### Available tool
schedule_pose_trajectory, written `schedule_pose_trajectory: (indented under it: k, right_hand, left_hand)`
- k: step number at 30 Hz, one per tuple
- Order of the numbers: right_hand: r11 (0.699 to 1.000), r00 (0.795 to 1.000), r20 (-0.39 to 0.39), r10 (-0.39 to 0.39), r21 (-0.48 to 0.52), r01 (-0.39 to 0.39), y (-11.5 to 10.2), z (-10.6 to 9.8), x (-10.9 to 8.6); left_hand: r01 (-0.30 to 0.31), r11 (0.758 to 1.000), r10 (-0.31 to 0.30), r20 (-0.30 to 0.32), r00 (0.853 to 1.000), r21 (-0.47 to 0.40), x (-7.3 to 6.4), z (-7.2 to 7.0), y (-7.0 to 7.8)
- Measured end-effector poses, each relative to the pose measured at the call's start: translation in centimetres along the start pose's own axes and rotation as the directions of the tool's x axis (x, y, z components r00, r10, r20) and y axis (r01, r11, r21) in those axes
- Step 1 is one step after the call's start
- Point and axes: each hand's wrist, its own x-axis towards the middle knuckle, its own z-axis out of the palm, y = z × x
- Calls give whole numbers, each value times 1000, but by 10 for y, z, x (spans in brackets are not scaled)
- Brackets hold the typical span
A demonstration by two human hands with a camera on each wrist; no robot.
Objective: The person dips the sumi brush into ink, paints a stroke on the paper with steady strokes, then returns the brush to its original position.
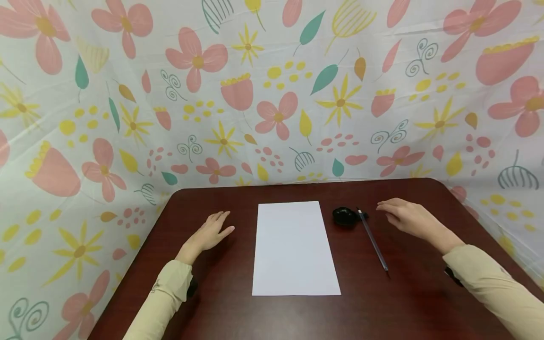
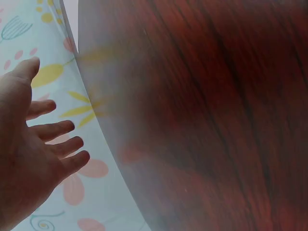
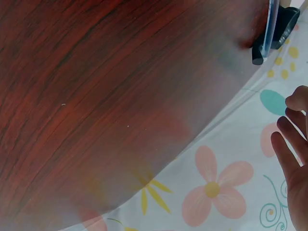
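A white sheet of paper (image 1: 294, 250) lies flat in the middle of the dark wood table. Right of it sits a glossy black rounded object (image 1: 345, 216), with a small black part at its side. Against that part leans the far end of a slim, grey-barrelled, pen-like stick (image 1: 373, 240), whose thin dark tip points toward the near side. My left hand (image 1: 208, 232) is held left of the paper, fingers spread and holding nothing. To the right of the stick, my right hand (image 1: 410, 219) hovers with loosely bent fingers, also holding nothing.
Dark reddish wood makes up the tabletop (image 1: 221, 307). A white cloth (image 1: 272, 156) printed with flowers and leaves hangs along the table's far edge and both sides. Dark bands show under both cuffs.
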Motion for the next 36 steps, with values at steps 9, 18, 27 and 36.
schedule_pose_trajectory:
  k: [9,18,27,36]
  right_hand:
    - [1000,1000,16,-21,6,21,-5,0,1]
    - [1000,999,31,-21,14,21,-9,2,1]
    - [1000,996,82,-24,19,22,-11,2,1]
    - [998,995,81,-53,43,49,-13,4,-1]
  left_hand:
    - [-10,1000,10,41,999,-3,0,0,8]
    - [-7,998,12,90,996,-60,2,2,20]
    - [3,997,8,148,989,-72,1,7,28]
    - [-16,998,28,182,983,-68,3,9,36]
